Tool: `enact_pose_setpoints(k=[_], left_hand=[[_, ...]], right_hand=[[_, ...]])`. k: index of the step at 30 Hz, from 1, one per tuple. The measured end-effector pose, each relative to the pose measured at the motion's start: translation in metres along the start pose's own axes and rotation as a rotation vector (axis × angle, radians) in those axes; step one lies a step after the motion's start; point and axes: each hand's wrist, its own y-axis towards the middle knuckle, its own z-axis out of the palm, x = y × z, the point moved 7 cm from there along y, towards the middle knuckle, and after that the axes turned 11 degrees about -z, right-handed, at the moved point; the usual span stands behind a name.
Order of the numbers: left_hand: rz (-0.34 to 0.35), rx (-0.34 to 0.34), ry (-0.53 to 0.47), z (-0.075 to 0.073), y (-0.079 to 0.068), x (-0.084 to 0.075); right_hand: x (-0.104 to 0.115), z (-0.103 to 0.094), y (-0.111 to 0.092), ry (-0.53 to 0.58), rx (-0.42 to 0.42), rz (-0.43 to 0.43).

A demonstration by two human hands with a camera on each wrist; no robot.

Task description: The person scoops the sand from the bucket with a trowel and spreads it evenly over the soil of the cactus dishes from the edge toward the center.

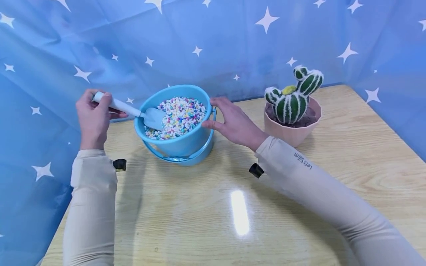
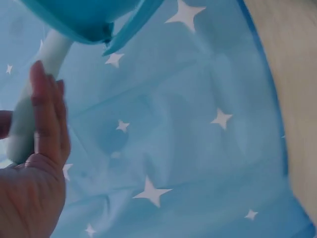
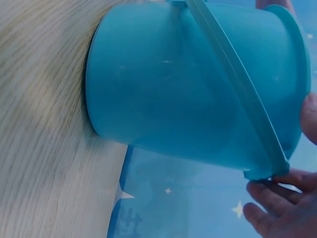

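Note:
My left hand (image 1: 94,116) grips the white handle of a toy shovel (image 1: 123,107), fingers and thumb around it. The shovel's pale blue blade (image 1: 154,118) lies inside a blue bucket (image 1: 176,149), over small multicoloured pellets (image 1: 181,116) that fill much of it. My right hand (image 1: 234,120) holds the bucket's right side at the rim, thumb toward the front and fingers farther back. In the right wrist view its fingers (image 3: 270,203) are beside the handle joint. The bucket's handle (image 3: 242,89) hangs down along its front. The left wrist view shows the shovel handle (image 2: 25,121) within the left hand.
A pink pot (image 1: 293,133) with a green and white cactus (image 1: 291,107) stands right of the bucket, close to my right forearm. The wooden table (image 1: 186,214) meets a blue curtain (image 1: 226,48) with white stars at the back and sides.

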Motion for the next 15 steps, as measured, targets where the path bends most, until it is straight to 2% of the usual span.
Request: enact_pose_setpoints(k=[4, 8, 11, 15], left_hand=[[0.021, 0.005, -0.097, -0.003, -0.004, 0.002], [-0.054, -0.021, -0.117, -0.002, -0.006, 0.012], [-0.103, -0.015, -0.130, 0.001, -0.008, 0.021], [-0.107, -0.006, -0.154, 0.005, -0.008, 0.024]], right_hand=[[0.001, 0.001, 0.001, 0.000, 0.001, -0.003], [0.000, 0.002, 0.000, 0.009, 0.005, 0.006], [0.000, 0.001, 0.000, 0.005, 0.009, 0.013], [0.000, 0.000, -0.001, -0.006, 0.015, 0.018]])
